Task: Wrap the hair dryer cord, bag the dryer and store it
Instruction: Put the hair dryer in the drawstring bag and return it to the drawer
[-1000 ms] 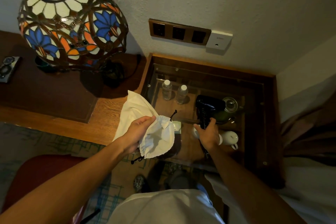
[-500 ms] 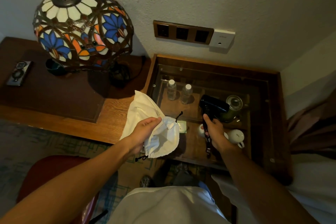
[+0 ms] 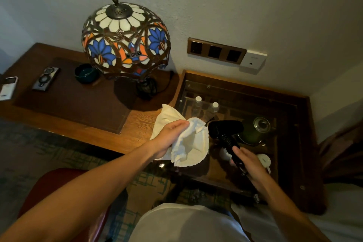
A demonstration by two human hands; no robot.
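Two hands busy: left hand (image 3: 170,137) grips white bag (image 3: 191,143), right hand (image 3: 249,165) holds hair dryer (image 3: 225,129) handle at bag's 3 o'clock.

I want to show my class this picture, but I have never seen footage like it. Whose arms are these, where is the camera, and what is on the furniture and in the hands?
There is no machine here. The camera sits on a person's head and looks down, so the two bare arms are that person's own.

The left hand grips a cream cloth drawstring bag, its mouth facing the right hand. The right hand holds a black hair dryer by its handle, with the cord wound round the handle.

On the brown wooden desk stand a stained-glass lamp with blue flowers, a small dark green bowl and a dark remote control. Beside it is a lower glass-topped wooden cabinet; through the glass you can see two clear water bottles, a green kettle and white cups.

The dryer is not yet in the bag.
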